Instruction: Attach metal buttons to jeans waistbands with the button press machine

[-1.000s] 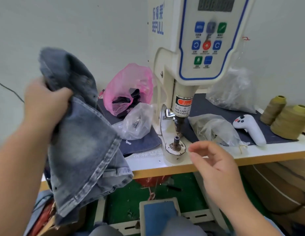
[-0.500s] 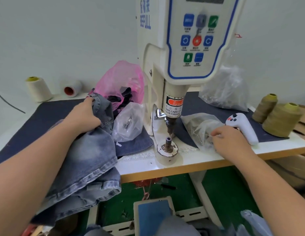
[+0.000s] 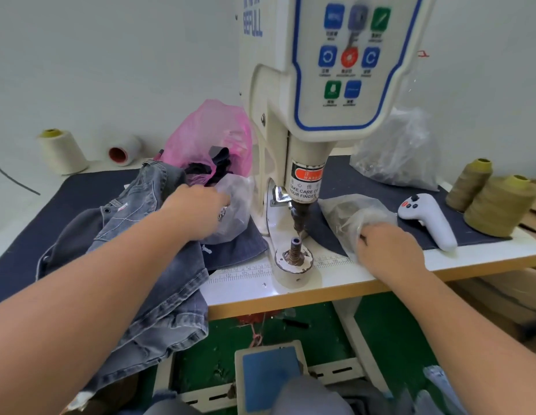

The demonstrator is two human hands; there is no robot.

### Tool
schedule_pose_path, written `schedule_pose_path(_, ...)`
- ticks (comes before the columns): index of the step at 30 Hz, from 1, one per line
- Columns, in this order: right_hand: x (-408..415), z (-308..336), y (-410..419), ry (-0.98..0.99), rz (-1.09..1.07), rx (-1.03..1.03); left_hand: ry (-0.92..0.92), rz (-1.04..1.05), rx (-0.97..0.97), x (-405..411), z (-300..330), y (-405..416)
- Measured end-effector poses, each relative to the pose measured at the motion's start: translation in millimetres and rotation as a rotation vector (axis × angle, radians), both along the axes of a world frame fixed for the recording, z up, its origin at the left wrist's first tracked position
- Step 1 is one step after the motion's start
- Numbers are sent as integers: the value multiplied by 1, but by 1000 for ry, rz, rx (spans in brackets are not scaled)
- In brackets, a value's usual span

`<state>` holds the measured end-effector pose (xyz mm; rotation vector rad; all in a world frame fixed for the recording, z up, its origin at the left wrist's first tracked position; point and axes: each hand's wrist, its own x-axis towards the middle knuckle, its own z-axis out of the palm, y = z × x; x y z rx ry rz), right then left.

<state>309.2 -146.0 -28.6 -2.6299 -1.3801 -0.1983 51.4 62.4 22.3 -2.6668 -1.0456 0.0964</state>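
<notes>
While left hand (image 3: 197, 211) reaches clear bag (image 3: 233, 205), right hand (image 3: 386, 250) seemingly pinches plastic bag (image 3: 350, 211)

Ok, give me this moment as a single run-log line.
left hand: reaching into clear bag | right hand: at second clear bag | jeans: on table, left of press | lower die: bare

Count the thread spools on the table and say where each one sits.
4. A cream cone and a white roll lying on its side sit at the far left by the wall; two olive cones stand at the right edge. Bags may hide others.
</notes>
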Motion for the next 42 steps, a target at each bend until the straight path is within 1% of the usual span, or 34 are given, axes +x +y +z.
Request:
schedule_pose_path(2, -5, -5, -2, -56, -16, 68, 21, 52, -7, 5, -13, 3)
schedule_pose_path(4, -7, -9, -2, -27, -43, 121, -11, 101, -41, 5, -21, 6)
schedule_pose_path(7, -9, -13, 4, 31, -111, 182, -73, 121, -92, 6, -24, 8)
schedule_pose_path(12, -14, -18, 5, 26, -163, 288, -35, 158, -82, 14, -23, 2)
schedule_pose_path(15, -15, -20, 3, 22, -162, 367, -58, 212, -156, 18, -19, 0)
schedule_pose_path(17, -16, -21, 2, 17, -151, 392, -74, 229, -148, 19, -17, -3)
schedule_pose_path(23, -17, -26, -3, 42, -71, 543, -42, 281, -109, 25, -21, -8)
schedule_pose_path(28, -15, -29, -5, 109, -98, 588, -7, 292, -96, 29, -23, -9)
schedule_pose_path(33, -16, -27, -5, 192, -134, 613, -113, 319, -164, 26, -22, -3)
schedule_pose_path(36, -17, -27, -5, 204, -137, 609, -128, 297, -145, 26, -22, -3)
schedule_pose_path(39, -17, -27, -6, 207, -137, 610, -117, 296, -137, 25, -21, -5)
schedule_pose_path(42, -17, -26, -5, 208, -137, 611, -59, 306, -183, 25, -19, -7)
